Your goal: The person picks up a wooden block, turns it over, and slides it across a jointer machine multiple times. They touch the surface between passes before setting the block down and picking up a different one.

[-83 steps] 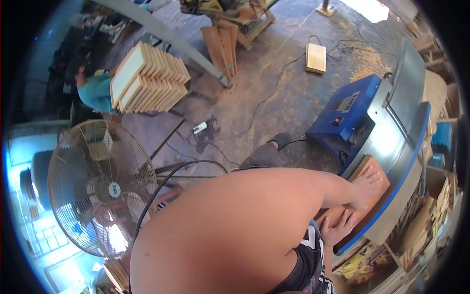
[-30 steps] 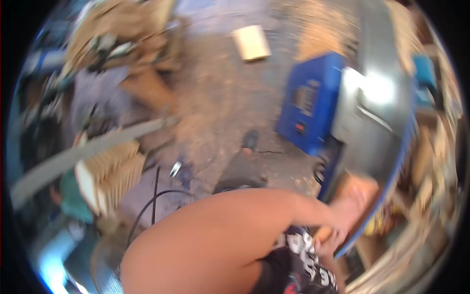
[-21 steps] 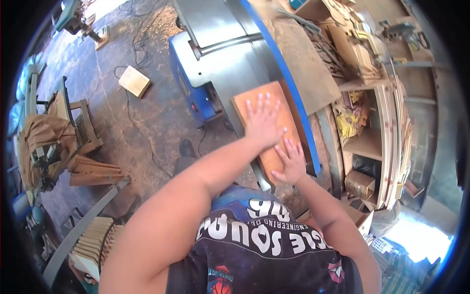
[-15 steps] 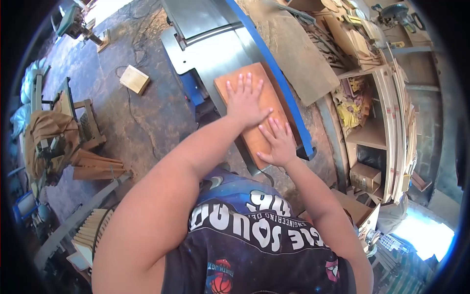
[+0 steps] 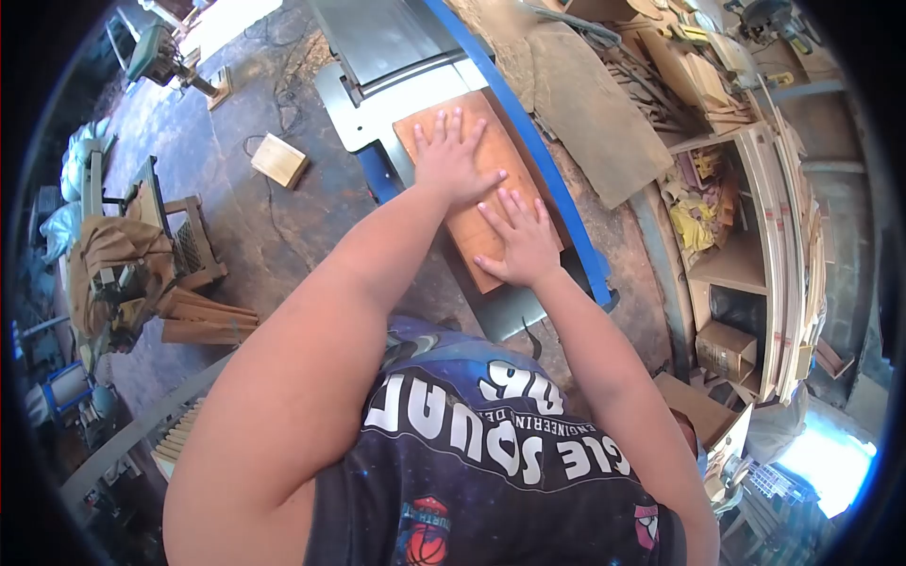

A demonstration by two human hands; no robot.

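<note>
A thick reddish-brown wooden board [image 5: 464, 234] lies flat on the metal bed [image 5: 514, 319] of a jointer. Along its right side runs the machine's long blue-edged fence [image 5: 530, 146]. My left hand [image 5: 451, 162] presses palm down on the board's far half, fingers spread. Nearer to me, my right hand [image 5: 522, 243] rests on the right part of the board's near end, also with fingers apart. Neither hand is wrapped around the wood. The cutter area under the board is hidden.
On the floor to the left sits a pale wooden block [image 5: 279, 160] near a dark cord. Wood offcuts [image 5: 209, 316] lie at the lower left. A brown sheet [image 5: 604, 123] lies right of the machine, beside a shelf [image 5: 727, 264] with scraps and a cardboard box [image 5: 727, 349].
The board has slid forward along the bed, away from me, with both hands on it. More of the bed's near end shows. The camera view has shifted slightly.
</note>
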